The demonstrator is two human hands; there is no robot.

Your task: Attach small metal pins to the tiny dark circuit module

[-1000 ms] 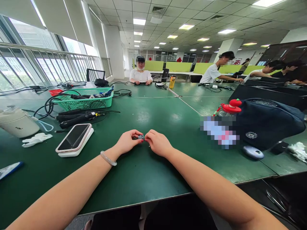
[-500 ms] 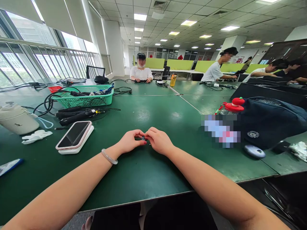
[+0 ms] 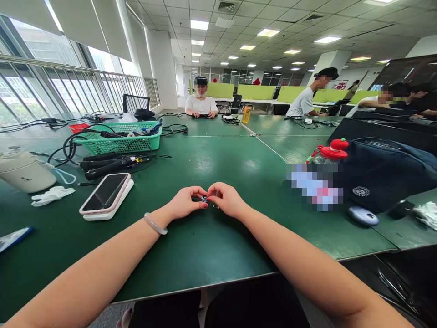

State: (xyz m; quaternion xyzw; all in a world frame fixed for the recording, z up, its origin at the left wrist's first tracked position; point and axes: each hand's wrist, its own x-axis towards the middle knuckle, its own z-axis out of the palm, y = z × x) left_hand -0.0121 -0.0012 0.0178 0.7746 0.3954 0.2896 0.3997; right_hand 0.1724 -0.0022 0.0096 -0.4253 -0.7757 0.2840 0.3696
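Note:
Both hands meet low over the green table (image 3: 191, 255) in front of me. My left hand (image 3: 186, 201), with a pale bangle (image 3: 155, 224) on its wrist, pinches a tiny dark, light-speckled piece (image 3: 204, 199) between thumb and fingertips. My right hand (image 3: 226, 200) has its thumb and fingertips closed at the right side of that piece, touching or nearly so. A small shiny bit (image 3: 215, 207) shows just under my right fingers; whether it is held or lies on the table I cannot tell. The piece is too small to name.
To the left are a phone (image 3: 106, 193) on a white box, black cables, a green basket (image 3: 119, 143), a cream bottle (image 3: 25, 171) and a crumpled tissue (image 3: 53, 195). At right stand a red-lidded bottle (image 3: 331, 152), a dark bag (image 3: 389, 168) and a mouse (image 3: 363, 216). People sit farther back.
My right fingers have shifted slightly and opened a small gap behind the thumb. More of the shiny bit beneath them shows. My left hand stays almost still.

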